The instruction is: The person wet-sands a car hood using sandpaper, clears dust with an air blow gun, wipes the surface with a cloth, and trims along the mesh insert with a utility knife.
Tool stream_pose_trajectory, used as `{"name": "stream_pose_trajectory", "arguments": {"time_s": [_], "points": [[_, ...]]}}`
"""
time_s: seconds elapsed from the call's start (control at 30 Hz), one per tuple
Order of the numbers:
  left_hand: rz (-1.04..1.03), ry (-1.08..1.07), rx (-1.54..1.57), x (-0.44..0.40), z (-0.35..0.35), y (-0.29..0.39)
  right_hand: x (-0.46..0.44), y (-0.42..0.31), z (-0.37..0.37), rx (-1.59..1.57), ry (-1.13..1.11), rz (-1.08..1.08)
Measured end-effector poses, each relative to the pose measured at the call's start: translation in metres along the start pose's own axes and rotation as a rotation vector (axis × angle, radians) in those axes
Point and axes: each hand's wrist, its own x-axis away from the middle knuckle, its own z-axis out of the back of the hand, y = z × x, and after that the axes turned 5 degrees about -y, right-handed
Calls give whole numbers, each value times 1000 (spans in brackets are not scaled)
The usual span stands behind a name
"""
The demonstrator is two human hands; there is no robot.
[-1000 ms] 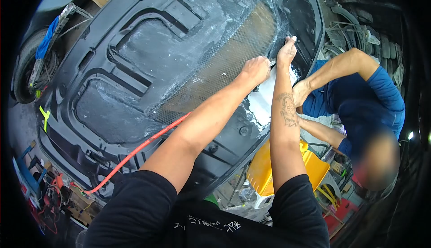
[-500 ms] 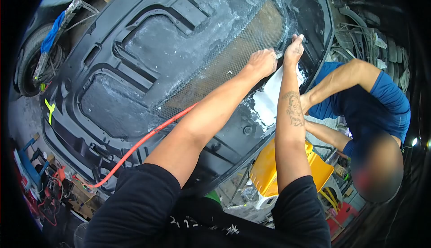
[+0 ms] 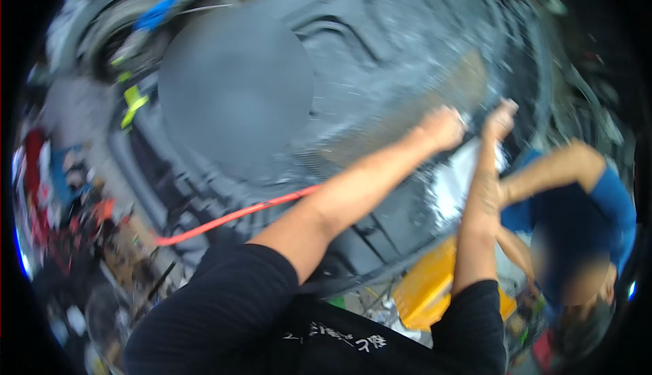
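Observation:
A large black moulded car panel point(image 3: 401, 229) lies under both my arms, blurred by motion. A brownish mesh strip point(image 3: 387, 124) runs diagonally across it, with whitish smears around it. My left hand point(image 3: 445, 128) is closed in a fist at the lower edge of the mesh. Just to its right, my right hand point(image 3: 501, 120) is closed too, above the panel's right part. What the fingers hold, if anything, I cannot make out. Below the hands a white sheet-like patch point(image 3: 451, 185) lies on the panel, partly behind my right forearm.
A red hose point(image 3: 238, 214) crosses the panel's lower left and passes behind my left arm. At right a person in a blue shirt point(image 3: 619, 202) bends close, arms near my right forearm. A yellow stool point(image 3: 424, 287) stands below; a wheel point(image 3: 112, 39) is at upper left.
The whole view has shifted, so panel, hands and co-worker appear further right and lower. Both hands stay closed beside the mesh. The co-worker's head is lower in the picture.

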Motion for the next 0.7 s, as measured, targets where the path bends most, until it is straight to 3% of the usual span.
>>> {"name": "stream_pose_trajectory", "arguments": {"time_s": [0.03,0.07,0.1,0.13,0.17,0.23,0.27,0.3,0.4,0.47,0.6,0.7], "points": [[47,-25,15,17,7,-14,10,-15,0,10,11,6],[118,1,35,40,25,-20,23,-47,8,-69,-24,-138],[177,-58,29,57,47,-32,-5,0,-18,-72,-38,-12],[236,-64,54,83,75,-35,34,-60,-3,-244,-10,-67],[291,-30,33,106,92,-45,61,-81,-6,-459,-11,97],[346,9,6,144,124,-60,144,-133,-7,-532,-154,221],[374,41,42,167,143,-63,193,-153,-16,-647,-295,147],[398,68,80,190,160,-66,248,-187,-23,-932,-443,-145],[241,248,-8,245,182,-87,357,-285,-14,-1379,-625,-570],[279,157,-20,286,214,-87,396,-335,-10,-1543,-673,-724],[321,78,-30,379,273,-78,472,-411,-5,-1430,-730,-845],[149,95,90,440,323,-93,545,-437,-30,-1310,-735,-660]]}}
